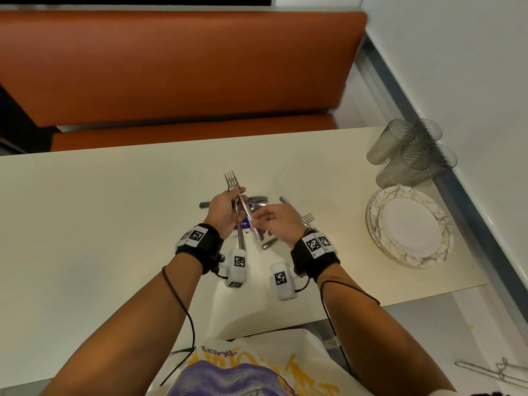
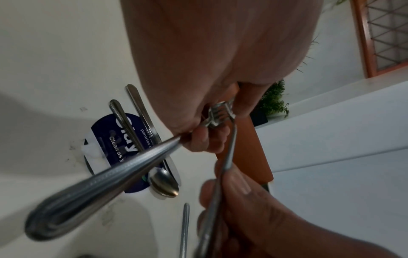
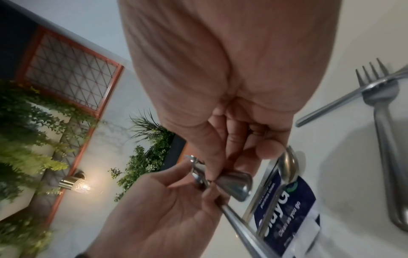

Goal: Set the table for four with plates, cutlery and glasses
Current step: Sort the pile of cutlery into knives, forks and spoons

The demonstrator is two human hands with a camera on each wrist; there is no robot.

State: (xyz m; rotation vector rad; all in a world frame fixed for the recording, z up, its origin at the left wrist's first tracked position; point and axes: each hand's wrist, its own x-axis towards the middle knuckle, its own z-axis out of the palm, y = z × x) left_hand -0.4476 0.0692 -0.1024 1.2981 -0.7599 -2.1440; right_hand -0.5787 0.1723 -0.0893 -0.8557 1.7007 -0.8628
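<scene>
Over the middle of the cream rectangular surface [image 1: 114,195], the left hand [image 1: 221,214] curls its fingers round a bunch of silver metal forks [image 1: 233,181], tines pointing away from the person and handles hanging below the wrist. How many forks are in the bunch cannot be counted, since the fingers cover their necks. The right hand [image 1: 278,221] pinches the handle of one more piece of silver cutlery [image 1: 250,217] between thumb and fingertips, and this piece crosses the bunch; its head is hidden behind the left hand, so its kind is unclear.

Beneath the hands lies a dark blue printed card [image 2: 117,143], mostly covered in the head view. On and beside it rest a silver spoon [image 2: 164,181] and loose silver knives [image 1: 257,199], partly hidden by both hands. Two more silver forks [image 3: 379,97] lie crossed on the surface to the right, almost wholly behind the right wrist in the head view.

Near the far right corner stands a close cluster of smoky ribbed drinking glasses [image 1: 411,152], overlapping so their number is hard to tell. Just in front of them sits a stack of white plates with gold-lined rims [image 1: 411,227]. An orange padded bench seat [image 1: 171,67] runs along the far side.
</scene>
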